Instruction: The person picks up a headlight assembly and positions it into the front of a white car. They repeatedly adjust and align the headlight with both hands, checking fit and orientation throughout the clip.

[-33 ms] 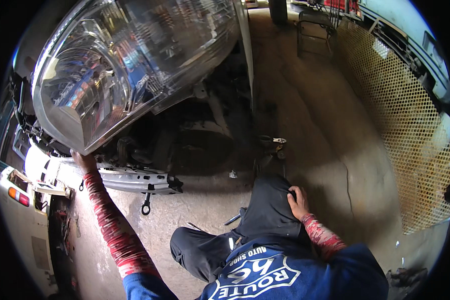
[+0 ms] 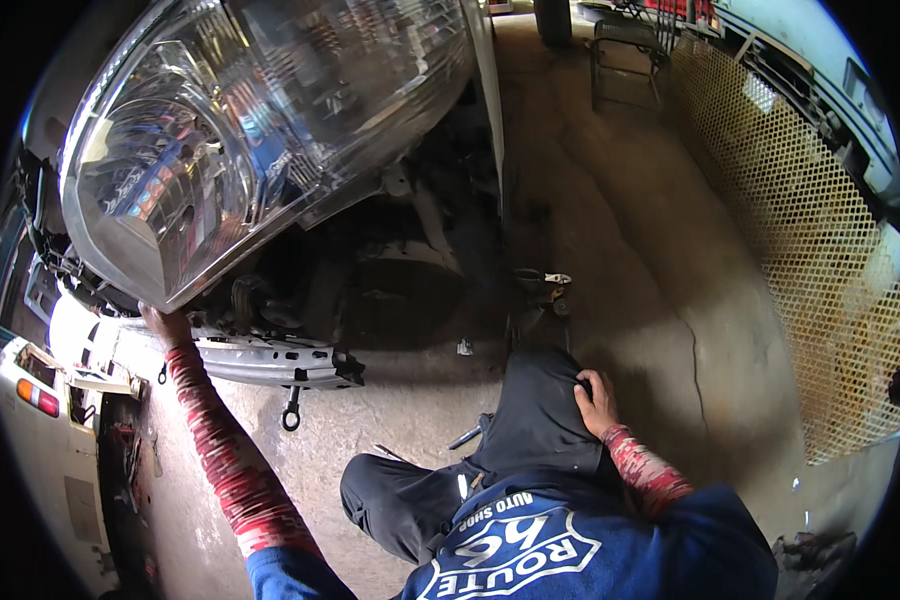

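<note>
Headlight [image 2: 300, 130] left, pliers [image 2: 558, 279] right (on floor [image 2: 640, 340])

The headlight [image 2: 270, 120] is silver streaked with blue, the sleeves [image 2: 220, 440] blotched red and white, the shirt [image 2: 530, 555] blue, the lattice panel [image 2: 800, 240] along the right edge of the floor [image 2: 630, 270] yellowish.

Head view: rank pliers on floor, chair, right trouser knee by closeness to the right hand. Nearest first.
From the right hand, in the head view:
1. Right trouser knee: directly under the hand, touching.
2. Pliers: on the floor, beyond the knee.
3. Chair: far back, near the top edge.
</note>
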`<control>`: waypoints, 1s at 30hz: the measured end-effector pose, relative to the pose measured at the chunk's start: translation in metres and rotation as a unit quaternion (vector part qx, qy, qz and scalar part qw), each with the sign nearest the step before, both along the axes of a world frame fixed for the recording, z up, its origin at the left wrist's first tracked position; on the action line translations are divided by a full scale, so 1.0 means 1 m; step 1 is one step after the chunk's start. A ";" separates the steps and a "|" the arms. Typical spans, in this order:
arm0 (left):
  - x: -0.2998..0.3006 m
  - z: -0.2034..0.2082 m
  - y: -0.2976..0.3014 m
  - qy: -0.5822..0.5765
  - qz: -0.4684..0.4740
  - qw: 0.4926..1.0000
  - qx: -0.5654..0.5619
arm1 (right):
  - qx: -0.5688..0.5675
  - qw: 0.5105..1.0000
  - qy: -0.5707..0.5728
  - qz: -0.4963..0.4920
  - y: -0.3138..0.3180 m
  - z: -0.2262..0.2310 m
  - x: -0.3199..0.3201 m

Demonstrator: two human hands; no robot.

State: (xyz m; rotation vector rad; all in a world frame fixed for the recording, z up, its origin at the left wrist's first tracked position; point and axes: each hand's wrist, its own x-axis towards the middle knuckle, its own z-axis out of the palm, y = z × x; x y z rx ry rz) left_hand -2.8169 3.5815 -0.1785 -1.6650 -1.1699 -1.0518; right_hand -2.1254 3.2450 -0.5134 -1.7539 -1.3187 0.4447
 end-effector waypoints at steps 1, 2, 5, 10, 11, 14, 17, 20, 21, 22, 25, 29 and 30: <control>-0.004 0.000 0.003 0.022 -0.013 1.000 0.010 | 0.001 1.000 -0.002 0.002 0.000 0.000 0.000; -0.007 -0.002 0.005 -0.010 -0.017 1.000 -0.013 | 0.003 1.000 -0.004 0.004 -0.001 0.000 0.000; -0.012 -0.005 0.006 -0.011 0.016 1.000 -0.012 | 0.001 1.000 -0.002 0.009 0.000 0.000 0.001; -0.012 -0.004 0.008 -0.011 0.038 0.999 -0.025 | 0.008 1.000 -0.002 0.012 0.005 0.001 0.004; -0.011 -0.003 0.009 -0.008 0.037 0.999 -0.021 | 0.005 1.000 0.001 0.011 0.007 0.001 0.004; -0.013 -0.003 0.011 -0.015 0.031 0.999 -0.017 | 0.004 1.000 0.003 0.008 0.007 0.001 0.004; -0.015 -0.002 0.012 -0.062 0.033 0.997 -0.036 | 0.009 1.000 0.000 0.005 0.006 0.002 0.003; -0.013 -0.002 0.011 -0.059 0.050 0.997 -0.023 | 0.013 1.000 0.003 0.006 0.006 0.003 0.003; -0.012 -0.001 0.010 -0.060 0.025 0.998 -0.023 | 0.013 1.000 0.004 0.008 0.007 0.003 0.003; -0.011 -0.001 0.009 -0.056 0.029 0.998 -0.029 | 0.008 1.000 0.006 0.007 0.006 0.004 0.003; -0.008 -0.001 0.007 -0.071 -0.010 0.996 -0.043 | -0.002 1.000 0.010 0.007 0.006 0.004 0.003; -0.009 0.000 0.008 -0.069 0.008 0.997 -0.039 | 0.002 1.000 0.009 0.006 0.006 0.003 0.003; -0.009 0.000 0.009 -0.085 -0.031 0.995 -0.044 | -0.008 1.000 0.004 0.001 0.007 0.003 0.002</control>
